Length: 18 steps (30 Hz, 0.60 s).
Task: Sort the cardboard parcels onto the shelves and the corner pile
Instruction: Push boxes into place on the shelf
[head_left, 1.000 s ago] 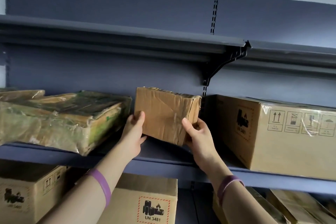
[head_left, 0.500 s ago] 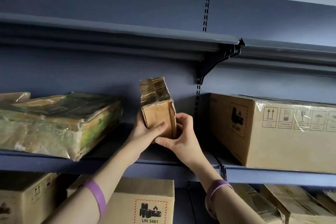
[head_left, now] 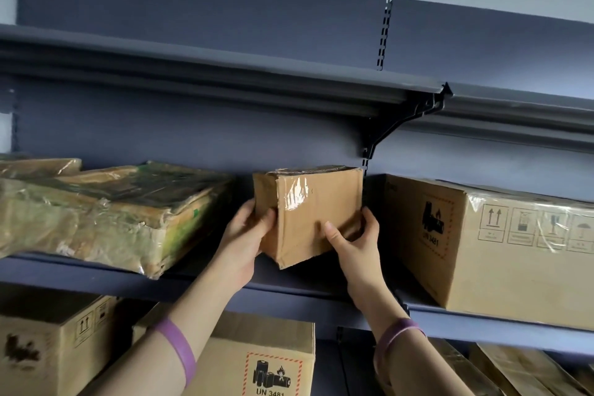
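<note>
Two hands on one small brown cardboard parcel (head_left: pixel 308 212), patched with clear tape.

- Left hand (head_left: pixel 244 235): grips the parcel's left end, thumb on the front face, the other fingers hidden behind it.
- Right hand (head_left: pixel 356 241): thumb pressed flat on the front face, fingers (head_left: pixel 369 219) curled round the lower right edge. Both hands closed firmly on the parcel.
- Parcel position: over the blue-grey metal shelf (head_left: pixel 96 273), in the gap between the flat plastic-wrapped bundle (head_left: pixel 106 212) towards the shelf's left end and the large printed cardboard box (head_left: pixel 482 251) towards its right end. It sits skewed, one lower corner pointing out at the shelf's front edge. Cannot tell whether that corner rests on the shelf or hangs just above it.
- Black shelf bracket (head_left: pixel 401 125) stands behind and above the parcel's right end.
- More printed cardboard boxes (head_left: pixel 257 363) stand on the level below.

Step in hand, as I judge it: seating this parcel in the gap on the shelf.

The next move calls for squaring the parcel to the shelf's front edge, then sliding it back towards the rear panel until its base lies flat. The gap looks snug on the right, so the right hand's fingers need to come clear of the large box before the hands let go.
</note>
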Tool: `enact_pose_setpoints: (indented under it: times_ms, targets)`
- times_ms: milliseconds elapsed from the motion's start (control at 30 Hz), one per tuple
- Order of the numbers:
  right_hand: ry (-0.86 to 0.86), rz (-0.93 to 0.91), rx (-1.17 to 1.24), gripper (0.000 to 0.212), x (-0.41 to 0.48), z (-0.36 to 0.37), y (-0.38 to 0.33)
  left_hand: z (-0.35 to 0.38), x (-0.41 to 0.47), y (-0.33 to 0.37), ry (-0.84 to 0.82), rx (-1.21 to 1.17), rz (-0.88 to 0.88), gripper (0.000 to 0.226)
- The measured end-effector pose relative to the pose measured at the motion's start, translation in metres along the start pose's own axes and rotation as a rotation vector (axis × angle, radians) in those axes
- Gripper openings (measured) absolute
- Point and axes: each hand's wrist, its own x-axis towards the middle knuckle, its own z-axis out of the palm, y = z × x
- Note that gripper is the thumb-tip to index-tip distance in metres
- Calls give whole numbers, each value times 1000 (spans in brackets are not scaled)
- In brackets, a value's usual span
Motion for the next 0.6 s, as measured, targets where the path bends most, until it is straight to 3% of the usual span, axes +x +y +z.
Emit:
enact_pose_setpoints:
  times_ms: [167, 300, 467, 600]
  targets:
    - [27, 16, 38, 101, 4, -2, 4, 3, 0, 1, 52, 26, -9, 32]
    - [73, 22, 31, 83, 6, -4, 7, 2, 3, 1, 164, 27, 11, 55]
    - [113, -17, 67, 71, 7, -4, 7, 0, 7, -4, 252, 174, 121, 18]
    - [99, -33, 106, 74, 6, -1, 5, 1, 7, -4, 316, 168, 94, 22]
